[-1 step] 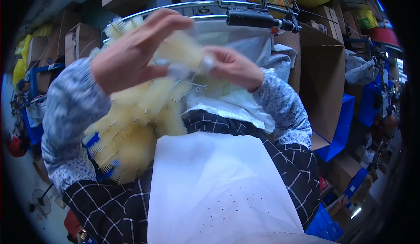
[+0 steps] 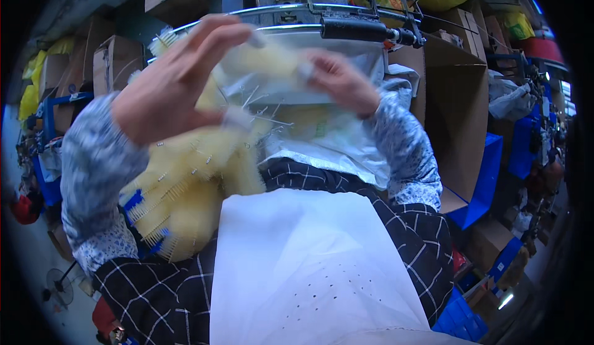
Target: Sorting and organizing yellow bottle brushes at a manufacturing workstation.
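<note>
White sheet (image 2: 337,144) spread below, flanked by cardboard box (image 2: 455,122) | blurred yellow piece (image 2: 271,60) apparently pinched by right hand (image 2: 343,80) above sheet | left hand (image 2: 173,82) held with fingers spread from thumb | hands parted slightly wider than earlier

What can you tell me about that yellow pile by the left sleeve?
The pile is a heap of pale yellow pieces, perhaps plastic, with fine comb-like teeth and small shiny bits. It lies partly hidden behind the left hand and left sleeve; blue patches show at its lower left. Hand contact is unclear.
</note>
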Demonstrator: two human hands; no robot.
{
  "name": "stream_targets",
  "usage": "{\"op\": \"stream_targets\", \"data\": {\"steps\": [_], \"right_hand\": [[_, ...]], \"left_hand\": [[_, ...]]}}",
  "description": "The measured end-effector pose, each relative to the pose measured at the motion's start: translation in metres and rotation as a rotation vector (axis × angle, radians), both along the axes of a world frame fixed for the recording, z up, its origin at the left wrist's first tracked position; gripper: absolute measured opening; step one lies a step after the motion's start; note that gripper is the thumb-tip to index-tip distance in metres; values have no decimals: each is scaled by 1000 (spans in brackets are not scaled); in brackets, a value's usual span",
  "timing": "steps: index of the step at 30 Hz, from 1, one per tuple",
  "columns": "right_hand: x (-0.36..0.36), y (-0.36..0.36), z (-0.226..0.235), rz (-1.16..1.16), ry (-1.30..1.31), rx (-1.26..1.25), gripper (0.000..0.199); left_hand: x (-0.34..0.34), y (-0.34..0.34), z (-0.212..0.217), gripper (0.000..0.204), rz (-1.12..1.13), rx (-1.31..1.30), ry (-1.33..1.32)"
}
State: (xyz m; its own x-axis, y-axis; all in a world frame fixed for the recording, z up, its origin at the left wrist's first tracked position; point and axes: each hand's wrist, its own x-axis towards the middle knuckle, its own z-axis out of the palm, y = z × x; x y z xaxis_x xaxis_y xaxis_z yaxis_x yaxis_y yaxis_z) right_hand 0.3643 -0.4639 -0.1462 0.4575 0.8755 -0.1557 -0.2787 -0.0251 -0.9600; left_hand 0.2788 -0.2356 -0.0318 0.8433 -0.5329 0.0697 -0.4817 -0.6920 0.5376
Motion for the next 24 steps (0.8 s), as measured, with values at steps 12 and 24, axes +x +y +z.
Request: {"op": "stream_targets", "data": {"steps": [12,24], "right_hand": [[139,-3,-59,-589,-1541,-987,23],[139,-3,-61,-573,-1549,-923,21]], "left_hand": [[-65,-16,3,33,-125,600,169],[-59,-15,2,32,-65,704,258]]}}
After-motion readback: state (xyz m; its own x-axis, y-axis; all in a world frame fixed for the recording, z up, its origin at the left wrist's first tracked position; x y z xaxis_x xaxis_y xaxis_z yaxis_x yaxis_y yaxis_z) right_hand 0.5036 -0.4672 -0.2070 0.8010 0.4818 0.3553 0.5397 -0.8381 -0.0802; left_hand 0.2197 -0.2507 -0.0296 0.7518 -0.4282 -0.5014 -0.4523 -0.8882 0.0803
